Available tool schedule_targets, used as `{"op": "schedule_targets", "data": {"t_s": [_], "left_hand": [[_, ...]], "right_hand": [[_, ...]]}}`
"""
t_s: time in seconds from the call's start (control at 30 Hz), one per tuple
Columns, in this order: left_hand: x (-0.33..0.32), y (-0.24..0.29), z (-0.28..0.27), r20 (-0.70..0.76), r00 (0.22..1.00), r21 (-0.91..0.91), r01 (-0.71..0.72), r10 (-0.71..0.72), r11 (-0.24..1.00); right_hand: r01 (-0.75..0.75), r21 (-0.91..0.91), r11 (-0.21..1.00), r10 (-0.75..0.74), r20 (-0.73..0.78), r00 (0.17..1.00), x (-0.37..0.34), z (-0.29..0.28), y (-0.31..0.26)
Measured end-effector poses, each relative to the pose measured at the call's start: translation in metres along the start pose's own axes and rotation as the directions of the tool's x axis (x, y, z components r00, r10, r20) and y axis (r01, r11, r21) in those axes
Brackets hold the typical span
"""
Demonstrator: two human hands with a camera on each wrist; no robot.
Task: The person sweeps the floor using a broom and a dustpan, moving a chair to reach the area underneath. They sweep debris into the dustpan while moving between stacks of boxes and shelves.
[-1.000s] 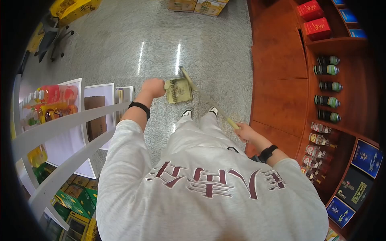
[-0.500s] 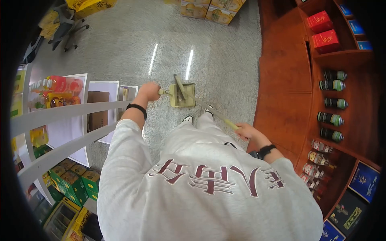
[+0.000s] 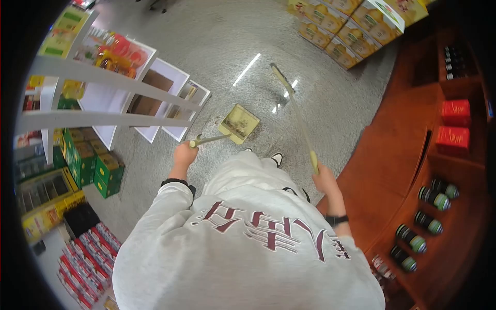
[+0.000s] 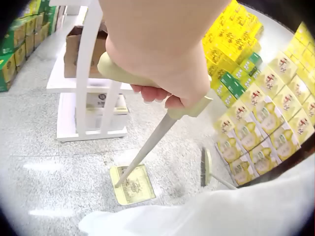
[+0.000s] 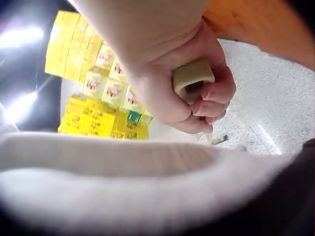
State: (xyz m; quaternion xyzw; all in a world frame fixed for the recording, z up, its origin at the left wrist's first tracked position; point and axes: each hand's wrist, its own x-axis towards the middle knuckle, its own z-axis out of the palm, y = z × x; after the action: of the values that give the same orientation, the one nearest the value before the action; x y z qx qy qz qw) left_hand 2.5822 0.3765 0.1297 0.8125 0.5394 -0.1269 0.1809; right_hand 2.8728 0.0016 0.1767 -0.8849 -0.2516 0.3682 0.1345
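In the head view my left hand [image 3: 184, 159] grips the handle of a yellow long-handled dustpan [image 3: 237, 138]. The pan rests on the floor ahead of my feet, with dark debris [image 3: 239, 125] scattered inside. In the left wrist view the fingers wrap round the grip, and the shaft slants down to the pan. My right hand [image 3: 325, 181] holds a broom [image 3: 301, 121] by the end of its handle. The broom head [image 3: 281, 76] lies out on the floor, ahead and to the right of the pan. The hollow handle end [image 5: 193, 73] pokes from the right fist.
White shelves [image 3: 178, 85] with bottles and cartons stand to the left, near the dustpan. Stacked yellow cartons [image 3: 351, 31] rise ahead right. A brown wooden cabinet [image 3: 372, 160] with cans [image 3: 411, 237] and red boxes [image 3: 453, 138] runs along the right side.
The broom head has swung from over the dustpan forward and right onto the floor. The view has turned right, the left hand has come nearer the body, and the pan's inside now faces up uncovered.
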Motion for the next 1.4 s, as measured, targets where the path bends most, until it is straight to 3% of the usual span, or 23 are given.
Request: {"op": "schedule_targets", "data": {"t_s": [0.17,0.27,0.33,0.47,0.57,0.6,0.63,0.67,0.73,0.77,0.83,0.97,1.03,1.07,1.1,1.13,1.17,1.23,1.27,1.33,1.4], "left_hand": [[0.011,-0.022,-0.012,-0.017,0.997,-0.025,0.072,-0.072,0.997],[0.029,-0.031,-0.017,0.023,0.993,-0.06,0.117,-0.116,0.991],[0.036,-0.032,-0.033,0.099,0.987,-0.038,0.129,-0.124,0.991],[0.069,-0.059,-0.02,0.151,0.98,-0.121,0.148,-0.129,0.982],[0.088,-0.063,-0.032,0.167,0.978,-0.118,0.142,-0.122,0.983],[0.096,-0.064,-0.035,0.171,0.977,-0.127,0.15,-0.127,0.981],[0.104,-0.065,-0.037,0.176,0.977,-0.121,0.145,-0.123,0.982],[0.111,-0.068,-0.038,0.183,0.976,-0.114,0.137,-0.115,0.984],[0.127,-0.079,-0.044,0.201,0.975,-0.12,0.125,-0.099,0.985],[0.132,-0.082,-0.048,0.207,0.975,-0.118,0.111,-0.085,0.987],[0.137,-0.087,-0.052,0.2,0.977,-0.146,0.108,-0.077,0.983],[0.137,-0.086,-0.055,0.175,0.98,-0.149,0.118,-0.091,0.982],[0.131,-0.084,-0.05,0.17,0.982,-0.154,0.108,-0.082,0.982],[0.13,-0.083,-0.049,0.164,0.984,-0.151,0.1,-0.075,0.983],[0.129,-0.083,-0.049,0.166,0.984,-0.153,0.095,-0.069,0.984],[0.127,-0.083,-0.05,0.168,0.984,-0.163,0.091,-0.063,0.982],[0.127,-0.082,-0.051,0.168,0.984,-0.173,0.088,-0.058,0.981],[0.129,-0.083,-0.05,0.172,0.983,-0.18,0.089,-0.058,0.98],[0.128,-0.083,-0.049,0.18,0.982,-0.187,0.096,-0.062,0.978],[0.126,-0.082,-0.05,0.186,0.981,-0.189,0.095,-0.059,0.977],[0.129,-0.082,-0.051,0.185,0.981,-0.191,0.09,-0.055,0.977]], "right_hand": [[0.095,-0.09,0.991,-0.095,0.007,0.995,0.129,-0.018,-0.026],[0.014,-0.116,0.993,-0.004,0.088,0.996,0.179,-0.024,-0.082],[0.121,-0.307,0.944,-0.073,0.162,0.984,0.215,-0.007,-0.113],[0.078,-0.354,0.932,-0.004,0.204,0.979,0.241,0.032,-0.181],[0.126,-0.405,0.905,-0.012,0.273,0.962,0.261,0.085,-0.179],[0.294,-0.447,0.845,-0.17,0.296,0.94,0.274,0.107,-0.157],[0.446,-0.481,0.755,-0.317,0.328,0.89,0.268,0.113,-0.16],[0.444,-0.488,0.752,-0.309,0.334,0.89,0.264,0.114,-0.161],[0.364,-0.415,0.834,-0.085,0.556,0.827,0.217,0.075,-0.224],[0.362,-0.424,0.83,-0.078,0.555,0.828,0.2,0.054,-0.243],[0.167,-0.282,0.945,0.048,0.623,0.781,0.176,0.02,-0.264],[0.077,-0.346,0.935,0.162,0.612,0.774,0.165,-0.014,-0.259],[0.236,-0.474,0.848,0.064,0.535,0.843,0.155,-0.017,-0.264],[0.234,-0.477,0.847,0.066,0.531,0.845,0.163,-0.007,-0.246],[0.383,-0.476,0.792,-0.141,0.468,0.873,0.179,0.013,-0.212],[0.514,-0.487,0.706,-0.344,0.398,0.85,0.189,0.027,-0.188],[0.509,-0.489,0.709,-0.341,0.394,0.854,0.194,0.039,-0.185],[0.374,-0.537,0.756,-0.171,0.39,0.905,0.204,0.068,-0.201],[0.369,-0.537,0.759,-0.168,0.386,0.907,0.204,0.074,-0.208],[0.222,-0.407,0.886,0.017,0.507,0.862,0.194,0.073,-0.234],[0.177,-0.389,0.904,0.058,0.522,0.851,0.174,0.055,-0.263]]}}
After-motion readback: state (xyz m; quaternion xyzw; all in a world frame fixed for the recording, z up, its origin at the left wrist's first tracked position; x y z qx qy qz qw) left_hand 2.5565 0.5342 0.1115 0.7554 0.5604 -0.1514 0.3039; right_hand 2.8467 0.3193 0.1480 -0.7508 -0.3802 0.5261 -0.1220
